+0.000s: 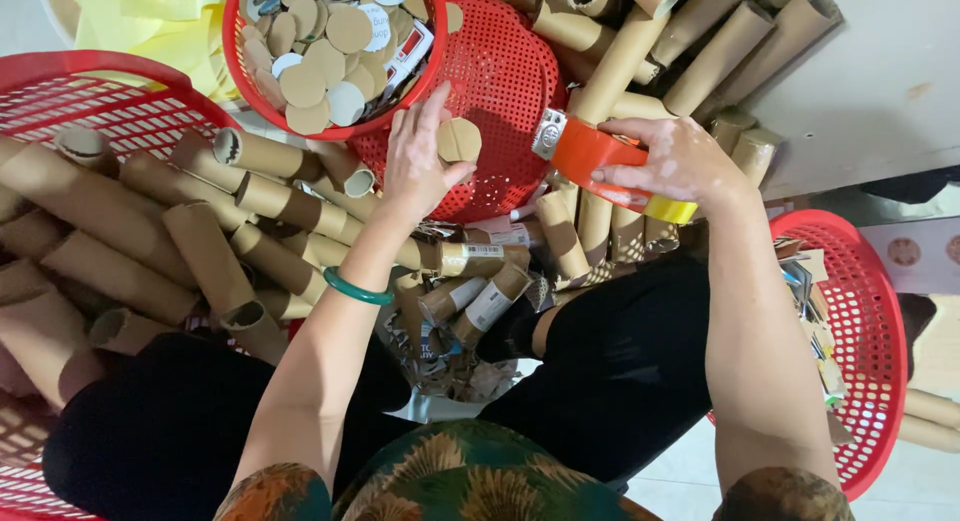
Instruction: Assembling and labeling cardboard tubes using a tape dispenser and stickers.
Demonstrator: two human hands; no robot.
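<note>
The left hand (pixel 418 161) is pinching a round cardboard disc (pixel 459 140) between thumb and fingertips, holding it over the upturned red mesh basket (pixel 500 91) in the middle. Just to the far left, a red basket of discs (pixel 240 71) is sitting full of more such brown and white rounds. The right hand (pixel 680 161) is closing around an orange tape dispenser (pixel 590 153), its yellowish tape roll (pixel 668 210) showing at the near edge, and a cardboard tube (pixel 620 66) is lying under it, pointing far and right.

Judging from this, the disc is heading for a tube end. It would help to be keeping the disc flat and centred on the opening, gripping only its rim, while the dispenser is staying close and ready. Loose tubes (pixel 200 241) are piling up on the left, near the green bangle (pixel 356 289).
</note>
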